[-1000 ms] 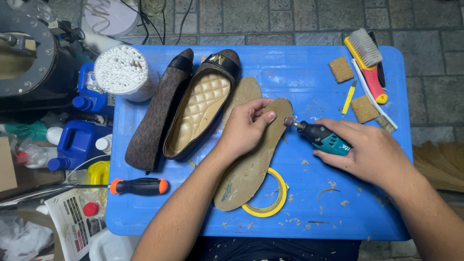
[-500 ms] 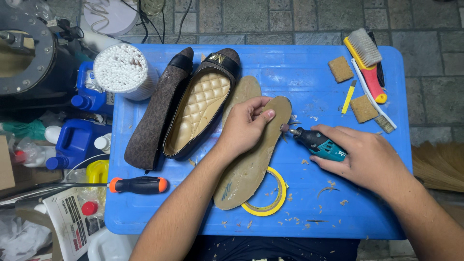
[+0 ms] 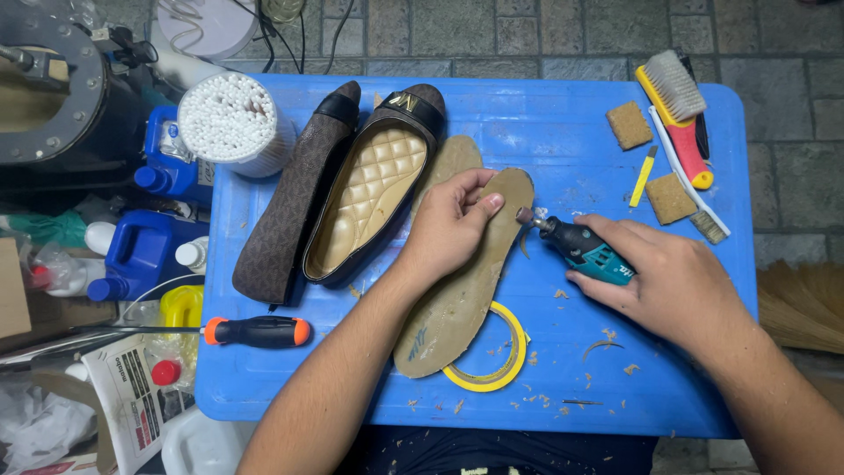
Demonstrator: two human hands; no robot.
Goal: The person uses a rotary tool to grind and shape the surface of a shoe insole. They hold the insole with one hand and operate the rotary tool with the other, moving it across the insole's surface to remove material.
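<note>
My left hand (image 3: pixel 447 224) presses down on a tan insole (image 3: pixel 457 299) lying on the blue plastic table (image 3: pixel 563 132). My right hand (image 3: pixel 673 286) grips a teal and black rotary tool (image 3: pixel 576 246), its grinding tip touching the insole's right edge near the toe. A second insole (image 3: pixel 450 160) peeks out from under my left hand. A roll of yellow tape (image 3: pixel 501 374) lies partly under the first insole's heel. Two flat shoes rest to the left: one upright with a quilted gold lining (image 3: pixel 369 198), one brown shoe (image 3: pixel 294 202) on its side.
An orange and black screwdriver (image 3: pixel 255 332) lies at the table's left front. A tub of cotton swabs (image 3: pixel 230 119) stands back left. Brushes (image 3: pixel 679 105), two sanding blocks (image 3: pixel 629 125) and a yellow strip (image 3: pixel 643 176) sit back right. Blue bottles (image 3: pixel 141 251) and clutter crowd the floor on the left.
My right hand has shifted the rotary tool slightly along the insole's edge near the toe. My left hand stays pressed on the insole.
</note>
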